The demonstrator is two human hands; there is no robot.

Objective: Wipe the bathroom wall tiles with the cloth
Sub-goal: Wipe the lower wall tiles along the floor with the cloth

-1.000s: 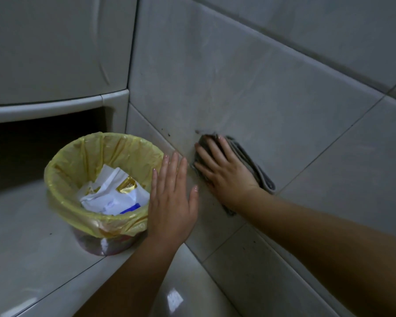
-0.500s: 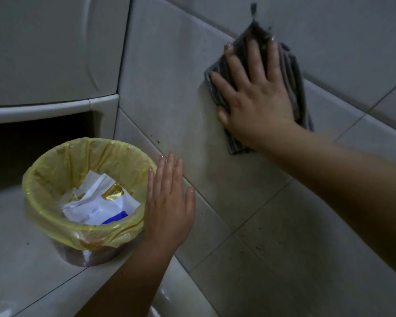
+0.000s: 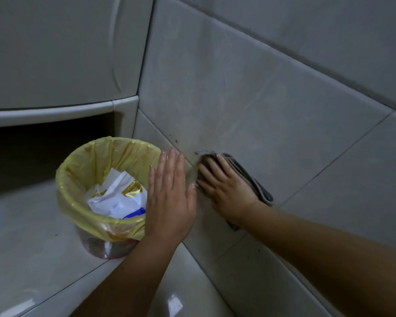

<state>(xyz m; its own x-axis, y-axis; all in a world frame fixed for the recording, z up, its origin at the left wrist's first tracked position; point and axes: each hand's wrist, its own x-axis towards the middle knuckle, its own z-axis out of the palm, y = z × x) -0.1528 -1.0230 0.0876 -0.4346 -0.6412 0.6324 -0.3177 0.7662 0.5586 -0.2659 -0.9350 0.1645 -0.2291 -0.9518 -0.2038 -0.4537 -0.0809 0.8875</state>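
Note:
A folded grey cloth (image 3: 249, 177) lies flat against the grey wall tiles (image 3: 249, 92), low down near the floor line. My right hand (image 3: 224, 191) presses it to the wall with straight, spread fingers. My left hand (image 3: 169, 200) is flat and open just left of it, fingers together, beside the bin's rim. Small dark specks dot the tile joint above the cloth.
A small waste bin (image 3: 78, 170) with a yellow liner, holding crumpled white paper, stands on the glossy floor (image 3: 21, 259) in the corner. Behind it a pale cabinet (image 3: 55, 53) overhangs a dark recess (image 3: 32, 152).
My right hand has swept the cloth from high on the wall back down to the low tile beside the bin. My left hand has stayed by the bin.

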